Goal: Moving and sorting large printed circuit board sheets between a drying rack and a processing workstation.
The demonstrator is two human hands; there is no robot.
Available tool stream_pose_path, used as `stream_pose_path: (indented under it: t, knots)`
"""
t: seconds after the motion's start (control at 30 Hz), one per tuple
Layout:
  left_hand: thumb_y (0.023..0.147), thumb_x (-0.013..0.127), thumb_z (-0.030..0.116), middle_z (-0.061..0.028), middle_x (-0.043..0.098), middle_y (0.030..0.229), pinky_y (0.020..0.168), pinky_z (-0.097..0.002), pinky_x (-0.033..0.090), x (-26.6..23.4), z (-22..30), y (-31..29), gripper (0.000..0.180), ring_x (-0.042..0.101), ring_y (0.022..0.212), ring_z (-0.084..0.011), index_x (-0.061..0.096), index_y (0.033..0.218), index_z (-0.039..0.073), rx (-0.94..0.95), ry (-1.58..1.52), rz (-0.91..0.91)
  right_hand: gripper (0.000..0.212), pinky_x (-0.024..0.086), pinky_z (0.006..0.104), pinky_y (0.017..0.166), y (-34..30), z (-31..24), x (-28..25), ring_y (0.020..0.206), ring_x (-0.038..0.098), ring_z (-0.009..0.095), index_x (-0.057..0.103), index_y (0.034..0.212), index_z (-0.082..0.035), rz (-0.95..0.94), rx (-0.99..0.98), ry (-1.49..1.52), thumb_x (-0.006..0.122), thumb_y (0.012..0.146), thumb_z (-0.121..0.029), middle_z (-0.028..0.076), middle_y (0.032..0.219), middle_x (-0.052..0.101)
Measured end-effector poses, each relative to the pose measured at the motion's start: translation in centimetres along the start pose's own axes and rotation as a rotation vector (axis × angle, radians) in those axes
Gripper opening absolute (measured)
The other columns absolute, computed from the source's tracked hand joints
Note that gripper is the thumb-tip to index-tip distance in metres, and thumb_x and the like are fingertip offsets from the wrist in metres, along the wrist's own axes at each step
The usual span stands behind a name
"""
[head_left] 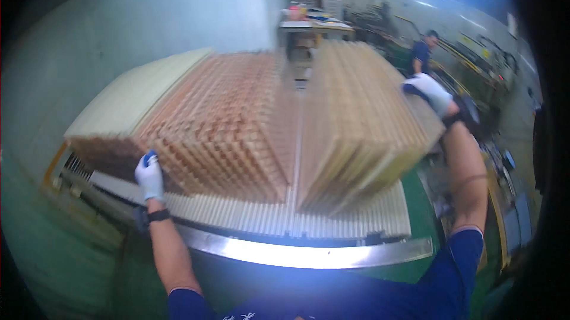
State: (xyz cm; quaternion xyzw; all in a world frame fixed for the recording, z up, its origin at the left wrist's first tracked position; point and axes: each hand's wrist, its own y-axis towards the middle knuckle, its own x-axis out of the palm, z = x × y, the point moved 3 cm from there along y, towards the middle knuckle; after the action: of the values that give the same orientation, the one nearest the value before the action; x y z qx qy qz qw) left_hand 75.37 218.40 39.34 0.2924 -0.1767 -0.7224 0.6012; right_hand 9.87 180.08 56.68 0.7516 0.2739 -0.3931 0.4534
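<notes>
Two blocks of thin wooden boards stand on edge, packed face to face. The left block is made of reddish-brown boards (208, 118), with a pale board face (139, 91) leaning at its outer left. Tan boards (356, 94) form the right block, and a narrow gap parts the two. My left hand (149, 173), in a white glove with blue fingertips, is closed at the near edge of the left block. My right hand (432, 93), gloved alike, grips the upper edge of the outermost tan board. Motion blurs the boards, and some of my fingers are hidden.
The boards rest on a pale ribbed bed (255, 218) with a shiny metal rail (309, 254) along its near side. A wall (178, 17) rises at the left. Behind stands a cluttered table (317, 24). A co-worker (421, 53) is at the back right near machinery (475, 62).
</notes>
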Motion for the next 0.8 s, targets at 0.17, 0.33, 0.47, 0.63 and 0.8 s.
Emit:
stream_pose_path:
  t: [0.17, 0.33, 0.47, 0.63, 0.8]
  knots:
    - [0.094, 0.057, 0.016, 0.0032, 0.056, 0.071, 0.057, -0.0253, 0.039, 1.3, 0.6, -0.3, 0.022, 0.046, 0.062, -0.0072, 0.063, 0.083, -0.002, 0.036, -0.301, 0.342, 0.026, 0.046, 0.0301, 0.072, -0.8, -6.4, -5.0, 0.075, 0.057, 0.015, 0.061, 0.086, 0.001, 0.157, -0.138, -0.211, 0.059, 0.085, -0.025, 0.009, 0.078, 0.059]
    - [0.092, 0.057, 0.009, -0.0035, 0.061, 0.077, 0.066, -0.0281, 0.044, -1.0, 4.4, 0.4, 0.015, 0.053, 0.070, -0.0118, 0.062, 0.088, -0.005, 0.131, -0.265, 0.385, 0.026, 0.043, 0.0293, 0.088, -5.0, -7.3, -7.1, 0.100, 0.055, 0.016, 0.060, 0.110, 0.000, 0.344, 0.400, 0.547, 0.060, 0.090, -0.017, 0.008, 0.103, 0.057]
    - [0.093, 0.057, 0.010, -0.0073, 0.067, 0.096, 0.082, -0.0288, 0.048, -3.9, 6.5, 0.3, 0.018, 0.061, 0.086, -0.0151, 0.065, 0.098, -0.005, 0.135, -0.423, 0.582, 0.036, 0.035, 0.0308, 0.104, -9.1, -11.3, -9.2, 0.118, 0.048, 0.020, 0.055, 0.124, -0.003, 0.261, -0.039, -0.307, 0.054, 0.090, -0.010, 0.009, 0.126, 0.050]
    - [0.092, 0.058, 0.018, -0.0160, 0.067, 0.099, 0.081, -0.0331, 0.051, -10.1, 15.4, -1.7, 0.027, 0.064, 0.087, -0.0230, 0.066, 0.103, -0.006, 0.382, -0.238, 0.827, 0.040, 0.033, 0.0323, 0.107, -14.9, -10.7, -12.3, 0.125, 0.045, 0.020, 0.052, 0.129, 0.000, 0.387, 0.012, -0.073, 0.053, 0.090, -0.010, 0.012, 0.133, 0.049]
    - [0.090, 0.047, 0.014, -0.0153, 0.067, 0.092, 0.075, -0.0385, 0.054, -17.2, 21.9, -4.1, 0.023, 0.066, 0.084, -0.0309, 0.064, 0.096, -0.001, 0.745, 0.221, 1.045, 0.041, 0.035, 0.0319, 0.106, -15.2, -14.5, -10.2, 0.122, 0.048, 0.020, 0.051, 0.129, 0.001, 0.523, 0.117, 0.093, 0.053, 0.090, -0.012, 0.013, 0.131, 0.051]
